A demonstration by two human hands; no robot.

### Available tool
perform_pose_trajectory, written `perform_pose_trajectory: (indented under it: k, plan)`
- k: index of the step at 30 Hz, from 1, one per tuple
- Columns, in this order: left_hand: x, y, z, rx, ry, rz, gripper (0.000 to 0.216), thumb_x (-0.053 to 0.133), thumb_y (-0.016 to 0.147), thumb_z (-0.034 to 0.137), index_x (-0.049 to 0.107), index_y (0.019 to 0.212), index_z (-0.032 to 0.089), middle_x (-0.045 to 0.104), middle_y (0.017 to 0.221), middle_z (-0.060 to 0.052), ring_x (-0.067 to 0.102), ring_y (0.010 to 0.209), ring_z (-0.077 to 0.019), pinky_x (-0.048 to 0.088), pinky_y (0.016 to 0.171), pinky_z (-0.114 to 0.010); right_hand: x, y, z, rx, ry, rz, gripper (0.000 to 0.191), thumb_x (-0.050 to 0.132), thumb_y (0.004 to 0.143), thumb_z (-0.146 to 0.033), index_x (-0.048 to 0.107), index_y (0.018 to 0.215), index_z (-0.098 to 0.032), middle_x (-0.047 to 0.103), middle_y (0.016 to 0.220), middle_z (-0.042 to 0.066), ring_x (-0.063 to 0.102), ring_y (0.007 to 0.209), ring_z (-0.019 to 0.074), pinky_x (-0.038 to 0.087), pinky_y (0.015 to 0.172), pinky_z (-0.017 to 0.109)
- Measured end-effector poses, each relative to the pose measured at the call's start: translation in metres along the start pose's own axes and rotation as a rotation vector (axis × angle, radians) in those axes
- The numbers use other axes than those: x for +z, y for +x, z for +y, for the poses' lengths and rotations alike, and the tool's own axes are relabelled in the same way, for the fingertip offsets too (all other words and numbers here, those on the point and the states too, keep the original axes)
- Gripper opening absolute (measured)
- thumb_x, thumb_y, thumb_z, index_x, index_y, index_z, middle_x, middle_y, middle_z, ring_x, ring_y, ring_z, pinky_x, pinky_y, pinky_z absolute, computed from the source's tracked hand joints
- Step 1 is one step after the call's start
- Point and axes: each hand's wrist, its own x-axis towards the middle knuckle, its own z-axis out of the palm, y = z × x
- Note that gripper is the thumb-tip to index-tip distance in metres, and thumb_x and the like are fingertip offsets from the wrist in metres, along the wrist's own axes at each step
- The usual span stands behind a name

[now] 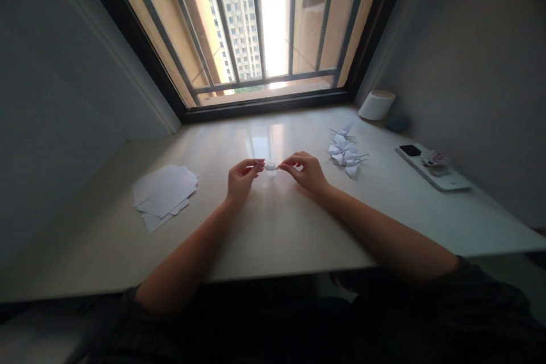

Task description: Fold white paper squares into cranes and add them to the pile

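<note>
My left hand and my right hand meet above the middle of a pale table. Both pinch a small folded white paper piece between their fingertips, one hand on each end. The piece is held just above the tabletop. To the right, close to my right hand, lies a cluster of several folded white paper cranes. A loose stack of white paper sheets lies on the table to the left of my left hand.
A white cylinder stands at the back right by the window. A white phone with a small pinkish object on it lies at the right. A barred window fills the far wall. Grey walls close in both sides.
</note>
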Motion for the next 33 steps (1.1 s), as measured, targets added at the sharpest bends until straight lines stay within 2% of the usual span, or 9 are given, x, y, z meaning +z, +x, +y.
perform_pose_trajectory:
  k: [4, 11, 18, 21, 24, 28, 31, 33]
  plan:
    - [0.002, -0.001, 0.0, -0.004, 0.0, 0.068, 0.034, 0.074, 0.066, 0.045, 0.073, 0.086, 0.018, 0.074, 0.085, -0.008, 0.068, 0.073, -0.0166, 0.05, 0.062, -0.025, -0.002, 0.001, 0.002, 0.042, 0.032, 0.023, 0.026, 0.065, 0.079, -0.046, 0.071, 0.071, -0.022, 0.067, 0.07, 0.004, 0.053, 0.068, 0.0175, 0.042, 0.061, 0.03]
    - [0.001, 0.001, -0.002, -0.053, 0.005, 0.061, 0.04, 0.074, 0.065, 0.051, 0.073, 0.086, 0.017, 0.073, 0.092, -0.01, 0.068, 0.072, -0.0172, 0.049, 0.059, -0.025, -0.005, 0.002, 0.003, -0.05, -0.03, -0.013, 0.024, 0.064, 0.081, -0.046, 0.073, 0.076, -0.025, 0.067, 0.071, 0.004, 0.053, 0.071, 0.0184, 0.043, 0.068, 0.032]
    - [-0.003, 0.004, -0.006, -0.081, 0.025, -0.007, 0.043, 0.072, 0.067, 0.053, 0.072, 0.09, 0.017, 0.072, 0.084, -0.008, 0.067, 0.072, -0.0173, 0.049, 0.06, -0.024, -0.012, 0.006, -0.002, -0.164, -0.164, -0.12, 0.021, 0.061, 0.084, -0.043, 0.073, 0.08, -0.026, 0.07, 0.08, 0.006, 0.055, 0.08, 0.0209, 0.042, 0.077, 0.035]
    - [-0.004, 0.005, -0.006, -0.062, 0.011, -0.049, 0.044, 0.07, 0.069, 0.053, 0.071, 0.095, 0.017, 0.072, 0.084, -0.008, 0.066, 0.07, -0.0156, 0.049, 0.06, -0.024, -0.02, 0.011, -0.008, -0.153, -0.211, -0.108, 0.023, 0.063, 0.082, -0.046, 0.073, 0.076, -0.025, 0.069, 0.079, 0.005, 0.056, 0.079, 0.0209, 0.042, 0.075, 0.035]
    - [-0.004, 0.005, -0.005, -0.048, -0.003, -0.073, 0.046, 0.07, 0.07, 0.052, 0.07, 0.1, 0.018, 0.071, 0.085, -0.007, 0.065, 0.07, -0.014, 0.049, 0.06, -0.023, -0.038, 0.019, -0.018, -0.118, -0.213, -0.077, 0.023, 0.067, 0.078, -0.047, 0.072, 0.074, -0.025, 0.069, 0.08, 0.005, 0.056, 0.079, 0.0211, 0.043, 0.075, 0.035]
    - [-0.004, 0.005, -0.004, -0.067, -0.001, -0.088, 0.046, 0.067, 0.071, 0.054, 0.07, 0.098, 0.017, 0.07, 0.084, -0.008, 0.064, 0.067, -0.0134, 0.048, 0.058, -0.022, -0.082, 0.022, -0.026, -0.103, -0.249, -0.035, 0.023, 0.066, 0.078, -0.047, 0.071, 0.077, -0.025, 0.069, 0.084, 0.005, 0.057, 0.081, 0.022, 0.044, 0.075, 0.036]
    - [-0.001, 0.004, -0.004, -0.086, 0.009, -0.122, 0.046, 0.066, 0.072, 0.056, 0.071, 0.096, 0.017, 0.069, 0.082, -0.007, 0.063, 0.065, -0.0132, 0.048, 0.057, -0.022, -0.115, 0.01, -0.01, -0.135, -0.378, -0.046, 0.018, 0.067, 0.079, -0.043, 0.072, 0.08, -0.025, 0.068, 0.089, 0.006, 0.056, 0.091, 0.0245, 0.043, 0.084, 0.04]
    - [0.0, 0.003, -0.004, -0.093, 0.016, -0.15, 0.045, 0.065, 0.072, 0.056, 0.072, 0.093, 0.017, 0.069, 0.079, -0.007, 0.063, 0.063, -0.0129, 0.048, 0.056, -0.022, -0.13, -0.004, 0.011, -0.141, -0.479, 0.019, 0.016, 0.068, 0.078, -0.041, 0.072, 0.078, -0.025, 0.067, 0.094, 0.007, 0.055, 0.096, 0.0259, 0.041, 0.089, 0.042]
